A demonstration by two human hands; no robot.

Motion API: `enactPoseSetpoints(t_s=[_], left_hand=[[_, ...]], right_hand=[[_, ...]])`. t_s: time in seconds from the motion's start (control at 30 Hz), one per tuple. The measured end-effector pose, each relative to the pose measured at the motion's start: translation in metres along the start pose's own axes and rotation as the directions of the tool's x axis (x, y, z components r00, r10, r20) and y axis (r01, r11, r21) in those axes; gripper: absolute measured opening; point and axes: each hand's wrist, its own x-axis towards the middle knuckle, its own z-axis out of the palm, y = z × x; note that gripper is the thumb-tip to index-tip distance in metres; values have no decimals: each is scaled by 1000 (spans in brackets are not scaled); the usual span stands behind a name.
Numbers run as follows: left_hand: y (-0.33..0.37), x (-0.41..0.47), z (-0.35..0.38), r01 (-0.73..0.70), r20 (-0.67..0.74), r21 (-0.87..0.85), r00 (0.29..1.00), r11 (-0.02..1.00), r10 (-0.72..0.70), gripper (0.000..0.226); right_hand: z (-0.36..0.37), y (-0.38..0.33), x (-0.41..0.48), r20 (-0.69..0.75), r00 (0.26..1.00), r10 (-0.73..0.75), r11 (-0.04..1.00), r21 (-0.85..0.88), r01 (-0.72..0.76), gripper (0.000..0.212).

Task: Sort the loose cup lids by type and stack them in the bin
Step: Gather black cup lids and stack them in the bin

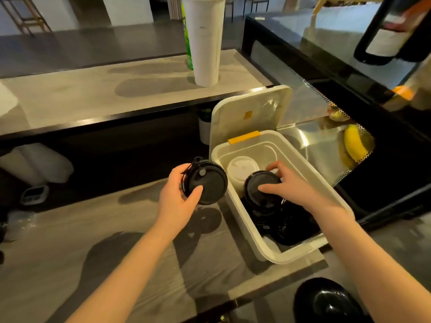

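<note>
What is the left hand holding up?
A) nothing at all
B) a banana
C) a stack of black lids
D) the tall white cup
C: the left hand grips a stack of black lids just left of the bin, while the right hand grips another black stack inside the bin.

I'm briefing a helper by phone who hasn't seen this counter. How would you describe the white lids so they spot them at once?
Find the open white bin at the counter's right end, cover standing up behind it. Inside, toward the far end, sits a stack of white lids, just beyond the black lids under the right hand. Every other lid is black.
</note>
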Motion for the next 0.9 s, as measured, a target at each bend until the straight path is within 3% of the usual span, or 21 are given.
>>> enactPoseSetpoints(t_s=[0.13, 0.33, 0.5, 0.73, 0.77, 0.83, 0.9], left_hand=[[4, 0, 7, -7, -11, 25, 1000, 1000, 7, 51], [6, 2, 12, -6, -14, 32, 1000, 999, 7, 51], [7, 4, 14, -7, -18, 26, 1000, 1000, 7, 50], [10, 2, 23, 35, 25, -14, 999, 999, -35, 50], [12, 2, 24, 42, 41, -20, 998, 999, -41, 49], [17, 3, 28, 59, 78, -41, 995, 997, -56, 47], [24, 6, 33, 72, 129, -51, 989, 996, -65, 46]], right_hand=[[4, 8, 10, 69, 998, 1, 979, -203, 13, 49], [6, 12, 9, 23, 996, -83, 869, -489, 83, 54], [8, 21, 5, 15, 987, -161, 685, -718, 122, 50], [12, 26, 5, 34, 979, -199, 569, -810, 144, 48], [11, 26, 4, 21, 975, -220, 584, -798, 149, 49], [7, 22, 1, -86, 942, -326, 715, -673, 186, 45], [2, 11, -4, -193, 905, -380, 871, -403, 280, 37]])
